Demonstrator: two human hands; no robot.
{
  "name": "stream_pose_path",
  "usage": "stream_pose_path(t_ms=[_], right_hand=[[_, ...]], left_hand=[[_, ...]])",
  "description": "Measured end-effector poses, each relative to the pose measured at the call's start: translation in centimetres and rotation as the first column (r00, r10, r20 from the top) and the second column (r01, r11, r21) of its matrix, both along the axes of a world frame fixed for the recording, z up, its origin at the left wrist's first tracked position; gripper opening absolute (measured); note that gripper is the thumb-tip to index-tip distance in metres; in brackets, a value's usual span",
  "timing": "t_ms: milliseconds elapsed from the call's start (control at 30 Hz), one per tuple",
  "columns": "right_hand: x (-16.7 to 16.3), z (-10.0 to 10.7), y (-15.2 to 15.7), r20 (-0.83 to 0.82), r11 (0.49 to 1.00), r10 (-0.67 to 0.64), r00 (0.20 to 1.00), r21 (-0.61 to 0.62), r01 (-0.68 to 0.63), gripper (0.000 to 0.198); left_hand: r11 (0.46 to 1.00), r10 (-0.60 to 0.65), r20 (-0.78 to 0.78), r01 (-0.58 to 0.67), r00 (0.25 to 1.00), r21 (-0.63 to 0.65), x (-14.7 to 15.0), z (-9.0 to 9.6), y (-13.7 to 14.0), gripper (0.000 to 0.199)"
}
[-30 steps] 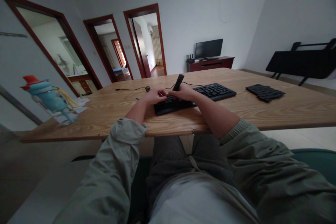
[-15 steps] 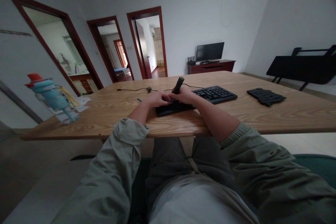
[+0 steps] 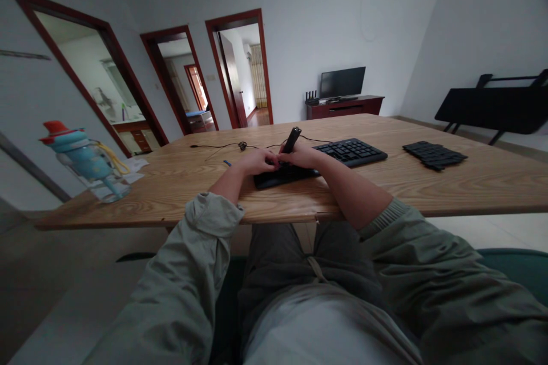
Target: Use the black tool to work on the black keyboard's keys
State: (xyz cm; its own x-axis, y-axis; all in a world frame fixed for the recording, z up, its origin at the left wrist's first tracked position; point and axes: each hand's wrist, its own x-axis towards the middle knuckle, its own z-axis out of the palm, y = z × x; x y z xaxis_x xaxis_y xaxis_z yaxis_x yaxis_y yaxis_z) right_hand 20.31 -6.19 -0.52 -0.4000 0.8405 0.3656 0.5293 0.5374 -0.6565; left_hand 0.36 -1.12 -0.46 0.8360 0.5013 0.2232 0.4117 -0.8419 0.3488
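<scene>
A black keyboard (image 3: 355, 151) lies on the wooden table in front of me, its left part mostly under my hands. My right hand (image 3: 299, 156) is closed around a black stick-shaped tool (image 3: 293, 138), held tilted with its upper end pointing up and away. The tool's lower end is hidden behind my fingers, close over the keys. My left hand (image 3: 261, 161) rests at the keyboard's left part with its fingers bent and pinched together near the tool's lower end. Whatever those fingers hold is too small and dark to make out.
A thin black cable with a coiled knot (image 3: 242, 146) runs behind the keyboard. A small blue object (image 3: 227, 163) lies left of my hand. Flat black pieces (image 3: 435, 155) are spread at the right. A blue bottle with a red hat-shaped top (image 3: 84, 154) and papers (image 3: 136, 165) are at the left.
The tool in my right hand has shifted very slightly right and down. Both hands stay at the same part of the keyboard, their fingers moving only a little.
</scene>
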Motion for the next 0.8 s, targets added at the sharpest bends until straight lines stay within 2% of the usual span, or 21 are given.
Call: stream_pose_path(t_ms=[100,200,367,533,600,667,733,800], right_hand=[[-0.3,-0.5,0.8,-0.103,0.997,-0.074,0.992,-0.006,0.073,0.008],[-0.7,-1.1,1.6,-0.189,0.997,-0.081,0.979,-0.024,0.078,0.008],[-1.0,-1.7,2.3,-0.219,0.986,-0.162,0.962,-0.065,0.151,0.013],[-1.0,-1.8,2.2,-0.244,0.988,-0.152,0.958,-0.074,0.138,0.011],[-1.3,-1.6,1.8,-0.313,0.988,-0.151,0.938,-0.069,0.136,0.009],[-1.9,-1.3,1.3,-0.451,0.987,-0.162,0.878,-0.055,0.153,0.014],[-2.7,-1.0,0.8,-0.620,0.976,-0.207,0.756,-0.078,0.203,0.021],[-3.8,-0.8,0.5,-0.739,0.961,-0.269,0.618,-0.162,0.225,0.026]], left_hand=[[0.993,0.094,0.039,-0.091,0.995,-0.074,0.1,-0.3,0.2,0.013],[0.975,0.179,0.154,-0.154,0.972,-0.158,0.1,-0.6,0.5,0.020],[0.967,0.155,0.149,-0.118,0.977,-0.227,0.0,-0.5,0.5,0.018],[0.970,0.191,0.108,-0.171,0.976,-0.170,0.0,-0.8,0.9,0.019],[0.974,0.199,0.089,-0.188,0.976,-0.124,0.1,-1.0,1.1,0.019],[0.978,0.192,0.075,-0.184,0.979,-0.097,0.1,-1.0,1.1,0.018],[0.981,0.178,0.064,-0.173,0.982,-0.085,0.1,-1.0,1.1,0.019],[0.984,0.165,0.048,-0.161,0.985,-0.076,0.0,-0.9,1.0,0.019]])
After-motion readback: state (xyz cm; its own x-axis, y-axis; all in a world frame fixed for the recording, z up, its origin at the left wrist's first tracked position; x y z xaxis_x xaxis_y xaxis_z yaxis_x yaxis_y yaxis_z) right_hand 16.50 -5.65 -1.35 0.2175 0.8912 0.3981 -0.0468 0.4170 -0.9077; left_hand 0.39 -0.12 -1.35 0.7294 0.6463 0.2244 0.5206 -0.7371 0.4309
